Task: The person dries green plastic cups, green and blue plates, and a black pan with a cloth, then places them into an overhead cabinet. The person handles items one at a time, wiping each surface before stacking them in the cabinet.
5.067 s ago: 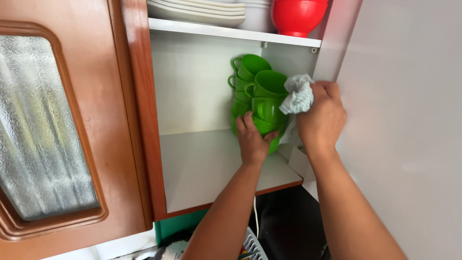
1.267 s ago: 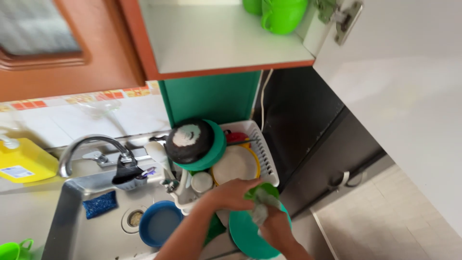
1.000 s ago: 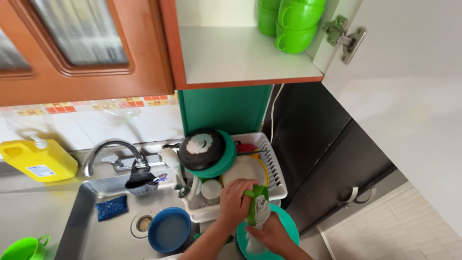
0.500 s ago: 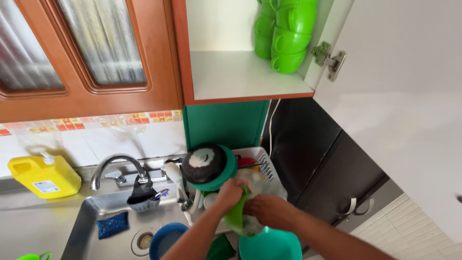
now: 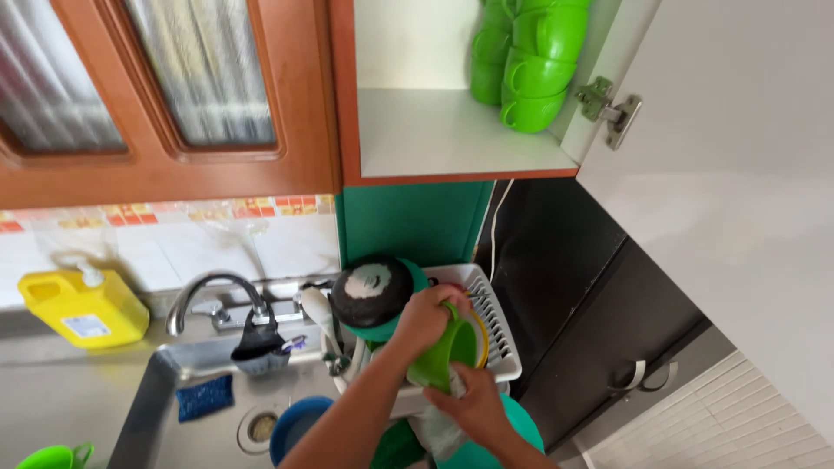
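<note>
- The left hand [image 5: 430,314] grips the rim of a bright green plastic cup [image 5: 447,352], its fingers clamped over the top edge; the cup is tilted, its mouth turned towards the right.
- The right hand [image 5: 473,406] is under the green cup, its fingers closed on a crumpled pale cloth [image 5: 439,427] pressed against the cup's lower side.
- The green cup is held just above the front edge of a white plastic dish rack [image 5: 495,326], which serves as the landmark here.
- In the rack, left of the cup, a round black pan lid [image 5: 372,291] leans upright against a teal plate [image 5: 382,330].
- Left of the rack lies a steel sink [image 5: 187,408] with a curved chrome tap [image 5: 213,295], a blue scrub pad [image 5: 205,397] and a blue round bowl [image 5: 295,426] in the basin.
- Further left of the rack, a yellow plastic jug [image 5: 82,308] stands on the bench by the tiled wall.
- High above the rack, an open wooden wall cupboard [image 5: 452,139] holds a stack of matching green cups [image 5: 530,65] at the right end of its white shelf.
- Right of the rack stands a dark cabinet [image 5: 608,313] with a curved handle.
- Below the rack, near the right hand, part of a teal round basin [image 5: 521,430] shows.
</note>
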